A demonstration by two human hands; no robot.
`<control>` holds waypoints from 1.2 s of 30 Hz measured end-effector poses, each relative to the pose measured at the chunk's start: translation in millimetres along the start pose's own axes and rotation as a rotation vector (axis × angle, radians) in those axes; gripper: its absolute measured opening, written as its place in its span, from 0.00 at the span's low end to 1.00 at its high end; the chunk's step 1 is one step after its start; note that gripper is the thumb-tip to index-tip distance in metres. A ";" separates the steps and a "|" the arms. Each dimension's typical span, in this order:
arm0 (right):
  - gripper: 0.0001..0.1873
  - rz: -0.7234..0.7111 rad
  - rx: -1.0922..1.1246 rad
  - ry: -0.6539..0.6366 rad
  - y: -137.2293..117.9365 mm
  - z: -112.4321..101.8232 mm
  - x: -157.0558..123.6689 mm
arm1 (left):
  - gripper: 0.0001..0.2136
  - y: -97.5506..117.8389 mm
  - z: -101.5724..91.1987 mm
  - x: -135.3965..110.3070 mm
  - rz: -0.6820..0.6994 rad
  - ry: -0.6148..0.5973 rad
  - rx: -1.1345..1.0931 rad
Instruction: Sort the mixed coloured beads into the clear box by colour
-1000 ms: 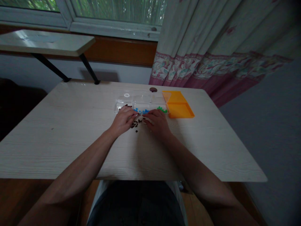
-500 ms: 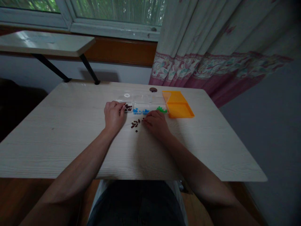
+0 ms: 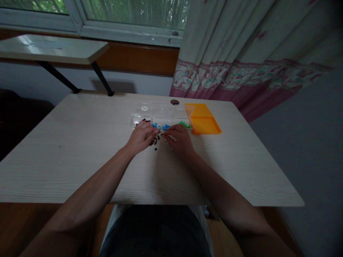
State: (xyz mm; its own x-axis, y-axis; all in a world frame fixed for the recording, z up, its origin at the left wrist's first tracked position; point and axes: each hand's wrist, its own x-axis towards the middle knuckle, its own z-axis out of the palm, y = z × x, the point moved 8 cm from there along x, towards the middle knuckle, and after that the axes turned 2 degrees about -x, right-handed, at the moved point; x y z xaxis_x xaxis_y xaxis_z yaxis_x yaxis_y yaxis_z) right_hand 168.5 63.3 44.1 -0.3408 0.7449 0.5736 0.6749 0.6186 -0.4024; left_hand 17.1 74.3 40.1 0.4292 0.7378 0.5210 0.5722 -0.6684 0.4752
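Observation:
Several small dark brown pieces lie loose on the table, partly hidden by my left hand. That hand reaches over them with thumb and fingertips drawn together; what they hold, if anything, is too small to make out. Close by on the right, my right hand pinches a tiny brown piece at its fingertips. Just behind the hands stands a clear plastic compartment box with its lid open. Its left section has brown pieces, the middle one blue pieces, the right one green pieces.
An open orange case lies right of the clear box. Behind the box is a round brown spot near the table's back edge. A raised shelf stands at the back left; a curtain hangs behind.
My left hand has moved right and nearer to me, from the box's left section to the loose brown pieces beside my right hand. The right hand stays almost in place.

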 end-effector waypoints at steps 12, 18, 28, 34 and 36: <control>0.05 -0.050 -0.002 -0.023 -4.4 5.2 -1.1 | 0.09 0.4 7.1 -0.3 0.005 -0.026 -0.057; 0.09 0.095 -0.160 -0.076 11.6 0.6 -2.3 | 0.09 -9.1 -13.8 -0.4 -0.105 0.131 0.056; 0.10 0.143 -0.266 -0.204 15.0 10.3 -6.6 | 0.09 -47.7 -44.3 -8.5 -0.286 0.347 0.193; 0.07 0.082 -0.293 -0.173 11.8 12.1 -5.6 | 0.10 -53.4 -45.4 -11.1 -0.300 0.360 0.235; 0.07 0.065 -0.298 -0.164 9.3 12.3 -4.5 | 0.11 -49.0 -45.1 -10.7 -0.288 0.363 0.222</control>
State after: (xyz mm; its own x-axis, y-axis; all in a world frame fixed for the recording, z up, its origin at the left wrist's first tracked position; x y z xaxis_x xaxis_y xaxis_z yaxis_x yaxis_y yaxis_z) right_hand 168.3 68.8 29.0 -0.3747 0.8256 0.4218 0.8519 0.4862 -0.1948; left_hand -47.0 94.9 43.2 -0.0152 0.7826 0.6224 0.7829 -0.3779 0.4943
